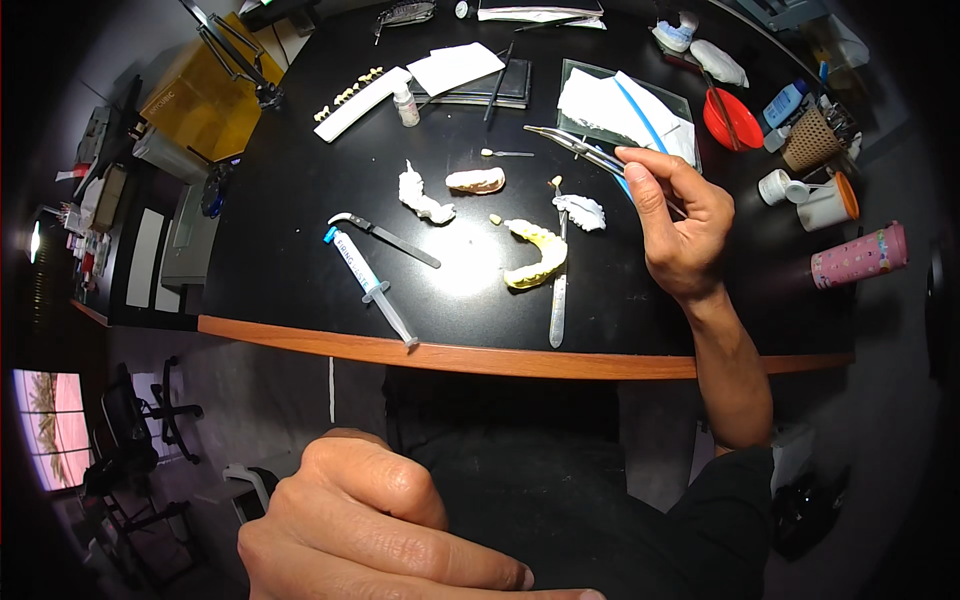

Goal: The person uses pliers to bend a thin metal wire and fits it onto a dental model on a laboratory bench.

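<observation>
My right hand (690,215) is raised over the right of the table, closed round slim metal tweezers (575,143) pointing left. A bit of blue shows beside their shaft. Close to the camera, my left hand (360,520) has curled fingers, and its fingertips are hidden. On the table lie a yellow horseshoe-shaped dental model (540,258), a spatula (559,310), a crumpled white piece (580,212), a beige block (476,180) and a white irregular strip (422,198). Small tooth-shaped pieces lie around them, one a loose tooth (495,219).
Curved tweezers (395,243) and a capped syringe (370,285) lie front left. Behind are a white strip bearing several teeth (360,107), a small bottle (406,105) and a tissue-covered glass plate (680,105). A red bowl (722,122) and pink tumbler (860,257) stand right.
</observation>
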`<state>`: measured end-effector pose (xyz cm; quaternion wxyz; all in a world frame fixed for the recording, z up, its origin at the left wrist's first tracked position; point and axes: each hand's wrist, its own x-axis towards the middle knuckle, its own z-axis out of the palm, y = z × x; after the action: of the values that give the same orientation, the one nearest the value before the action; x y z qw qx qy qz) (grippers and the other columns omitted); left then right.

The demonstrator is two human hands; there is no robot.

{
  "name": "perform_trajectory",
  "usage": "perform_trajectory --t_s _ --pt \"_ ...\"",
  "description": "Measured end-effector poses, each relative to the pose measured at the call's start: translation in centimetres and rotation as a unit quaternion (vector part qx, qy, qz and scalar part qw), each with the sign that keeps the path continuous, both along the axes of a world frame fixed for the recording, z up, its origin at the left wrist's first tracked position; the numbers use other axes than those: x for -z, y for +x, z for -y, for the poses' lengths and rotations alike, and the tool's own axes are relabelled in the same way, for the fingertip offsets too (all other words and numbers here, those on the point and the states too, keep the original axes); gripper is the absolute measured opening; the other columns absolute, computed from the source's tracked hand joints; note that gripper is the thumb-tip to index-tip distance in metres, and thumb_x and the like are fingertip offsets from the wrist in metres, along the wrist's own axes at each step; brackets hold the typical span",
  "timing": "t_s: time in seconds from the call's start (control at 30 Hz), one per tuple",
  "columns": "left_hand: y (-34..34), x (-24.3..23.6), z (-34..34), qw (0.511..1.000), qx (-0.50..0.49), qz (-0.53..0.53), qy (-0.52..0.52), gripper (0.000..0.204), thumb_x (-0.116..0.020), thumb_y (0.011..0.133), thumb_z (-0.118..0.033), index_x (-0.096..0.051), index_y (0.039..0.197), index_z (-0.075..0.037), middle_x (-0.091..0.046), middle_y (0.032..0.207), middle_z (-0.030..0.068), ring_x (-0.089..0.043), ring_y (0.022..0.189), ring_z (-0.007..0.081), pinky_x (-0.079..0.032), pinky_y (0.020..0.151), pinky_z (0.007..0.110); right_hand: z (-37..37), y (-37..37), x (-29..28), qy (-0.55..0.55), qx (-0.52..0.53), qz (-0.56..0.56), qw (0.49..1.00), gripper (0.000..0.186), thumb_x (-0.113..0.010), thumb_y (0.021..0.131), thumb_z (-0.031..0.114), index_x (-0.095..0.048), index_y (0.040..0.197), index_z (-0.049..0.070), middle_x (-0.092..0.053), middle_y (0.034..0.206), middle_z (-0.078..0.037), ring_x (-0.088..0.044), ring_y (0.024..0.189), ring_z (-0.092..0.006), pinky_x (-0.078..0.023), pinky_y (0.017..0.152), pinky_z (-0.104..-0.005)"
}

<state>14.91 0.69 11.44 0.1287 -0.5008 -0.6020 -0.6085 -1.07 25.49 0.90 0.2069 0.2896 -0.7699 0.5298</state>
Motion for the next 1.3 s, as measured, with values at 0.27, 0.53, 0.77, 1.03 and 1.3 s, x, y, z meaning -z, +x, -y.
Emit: perform_trajectory --t_s 0.27,0.53,0.77,1.03,1.3 --pt "-0.9 1.9 -0.9 0.994 0.036 0.002 0.105 0.005 -0.081 0.087 -0.006 -0.081 0.091 -0.004 -0.080 0.094 0.0149 -0.063 0.056 0.0080 -0.033 0.053 0.023 0.2 -0.2 0.0 0.005 0.000 -0.009 1.000 0.013 -0.069 0.098 0.003 -0.075 0.108 -0.003 -0.066 0.072 0.003 -0.054 0.062 0.0001 -0.038 0.055 -0.0180" --pt "-1.8 3.7 -0.5 0.995 -0.031 0.082 0.052 0.014 -0.086 0.084 -0.008 -0.076 0.091 -0.001 -0.080 0.089 0.0136 -0.074 0.068 0.0133 -0.037 0.050 0.022 -0.7 -0.4 0.9 0.003 0.016 -0.013 1.000 0.013 -0.069 0.098 0.003 -0.076 0.107 -0.002 -0.065 0.071 0.003 -0.053 0.061 0.0000 -0.037 0.054 -0.0186" --pt "-4.1 10.7 -1.2 0.855 -0.480 -0.172 -0.091 0.026 -0.086 0.071 0.007 -0.076 0.093 -0.002 -0.079 0.087 0.0114 -0.071 0.063 0.0136 -0.043 0.052 0.023 0.4 -0.1 0.3 -0.004 -0.001 -0.005 1.000 0.012 -0.069 0.098 0.003 -0.076 0.107 -0.002 -0.061 0.067 0.004 -0.049 0.059 0.0006 -0.034 0.052 -0.0192" --pt "-3.9 11.9 -0.9 0.835 -0.497 -0.213 -0.102 0.027 -0.092 0.074 -0.003 -0.074 0.094 -0.006 -0.079 0.086 0.0066 -0.074 0.069 0.0117 -0.045 0.055 0.023 0.1 -0.2 0.3 -0.002 0.002 -0.007 1.000 0.012 -0.069 0.098 0.003 -0.076 0.107 -0.002 -0.061 0.067 0.004 -0.049 0.058 0.0004 -0.033 0.051 -0.0198" --pt "-3.5 12.7 -0.4 0.825 -0.499 -0.249 -0.089 0.037 -0.097 0.070 -0.011 -0.075 0.101 -0.010 -0.079 0.096 0.0006 -0.072 0.071 0.0075 -0.041 0.059 0.020 0.2 -0.2 0.2 0.003 0.005 -0.020 1.000 0.013 -0.069 0.098 0.003 -0.076 0.107 -0.002 -0.062 0.067 0.003 -0.050 0.058 0.0001 -0.034 0.051 -0.0201"
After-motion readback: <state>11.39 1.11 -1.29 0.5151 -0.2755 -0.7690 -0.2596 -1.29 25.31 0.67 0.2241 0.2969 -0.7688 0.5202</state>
